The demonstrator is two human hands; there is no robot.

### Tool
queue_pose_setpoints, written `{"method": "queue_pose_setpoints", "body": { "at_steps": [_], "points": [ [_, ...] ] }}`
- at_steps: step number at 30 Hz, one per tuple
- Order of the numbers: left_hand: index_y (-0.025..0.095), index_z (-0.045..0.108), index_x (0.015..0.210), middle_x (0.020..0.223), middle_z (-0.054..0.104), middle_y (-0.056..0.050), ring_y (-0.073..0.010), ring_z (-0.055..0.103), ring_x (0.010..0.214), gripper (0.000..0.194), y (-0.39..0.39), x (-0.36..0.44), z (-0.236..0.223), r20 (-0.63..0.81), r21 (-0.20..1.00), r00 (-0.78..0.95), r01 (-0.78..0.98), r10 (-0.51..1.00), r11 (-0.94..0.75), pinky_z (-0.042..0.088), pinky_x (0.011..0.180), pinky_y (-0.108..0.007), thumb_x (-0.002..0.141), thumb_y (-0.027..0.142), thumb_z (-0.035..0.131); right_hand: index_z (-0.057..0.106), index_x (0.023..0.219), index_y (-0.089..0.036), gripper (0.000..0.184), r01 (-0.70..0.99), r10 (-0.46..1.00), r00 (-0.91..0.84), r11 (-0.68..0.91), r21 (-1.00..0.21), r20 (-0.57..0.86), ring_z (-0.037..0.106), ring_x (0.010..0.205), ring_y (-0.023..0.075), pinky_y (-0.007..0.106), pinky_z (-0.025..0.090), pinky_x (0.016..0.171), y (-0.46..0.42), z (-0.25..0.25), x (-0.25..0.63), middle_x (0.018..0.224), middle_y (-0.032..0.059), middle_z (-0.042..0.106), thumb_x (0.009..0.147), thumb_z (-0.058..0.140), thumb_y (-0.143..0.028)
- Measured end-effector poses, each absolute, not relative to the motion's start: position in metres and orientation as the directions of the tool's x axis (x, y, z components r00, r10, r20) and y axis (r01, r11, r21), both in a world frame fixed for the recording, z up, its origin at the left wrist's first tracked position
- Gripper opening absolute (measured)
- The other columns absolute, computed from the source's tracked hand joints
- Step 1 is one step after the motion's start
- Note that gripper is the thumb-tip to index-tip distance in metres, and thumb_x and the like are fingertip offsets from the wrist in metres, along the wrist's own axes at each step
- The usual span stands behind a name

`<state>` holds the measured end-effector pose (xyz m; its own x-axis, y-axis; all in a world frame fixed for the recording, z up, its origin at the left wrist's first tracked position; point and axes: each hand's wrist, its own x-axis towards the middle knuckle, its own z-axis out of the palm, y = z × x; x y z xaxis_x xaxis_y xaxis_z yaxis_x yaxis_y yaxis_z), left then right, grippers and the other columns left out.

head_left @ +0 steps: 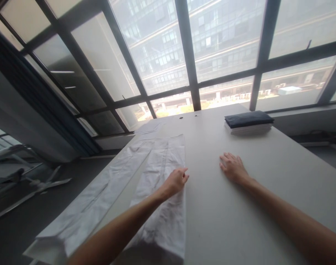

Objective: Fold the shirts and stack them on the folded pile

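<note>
A white garment (159, 165) with two long parts like trouser legs lies spread on the white table (203, 213), creased in places. Over its right edge is my left hand (175, 181), fingers partly curled, with the thumb and index fingertips apart and no cloth visible between them. The other fingers of that hand are hidden. To the right of the garment, my right hand (233, 167) rests palm down on the bare tabletop, open and holding nothing. My left forearm crosses above the near part of the garment.
A folded stack (249, 123), dark cloth on top of white layers, sits at the far right of the table. Tall windows (156, 48) stand behind the table. At left are a dark curtain (46, 95) and a metal frame (32, 180) on the floor.
</note>
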<state>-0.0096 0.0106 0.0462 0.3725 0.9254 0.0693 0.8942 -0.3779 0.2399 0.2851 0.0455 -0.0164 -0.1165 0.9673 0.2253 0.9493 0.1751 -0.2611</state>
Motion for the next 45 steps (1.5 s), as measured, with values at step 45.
{"method": "queue_pose_setpoints", "body": {
  "at_steps": [45],
  "points": [
    [0.029, 0.035, 0.156, 0.165, 0.026, -0.010, -0.0366, 0.022, 0.151, 0.059, 0.068, 0.016, 0.001, 0.147, 0.167, 0.470, 0.856, 0.870, -0.490, 0.015, 0.118, -0.066, 0.103, 0.054, 0.036, 0.070, 0.119, -0.020, 0.033, 0.715, 0.835, -0.346, 0.529, -0.456, 0.427, 0.061, 0.119, 0.0251, 0.043, 0.045, 0.108, 0.048, -0.020, 0.287, 0.127, 0.0110, 0.068, 0.091, 0.054, -0.028]
  ]
}}
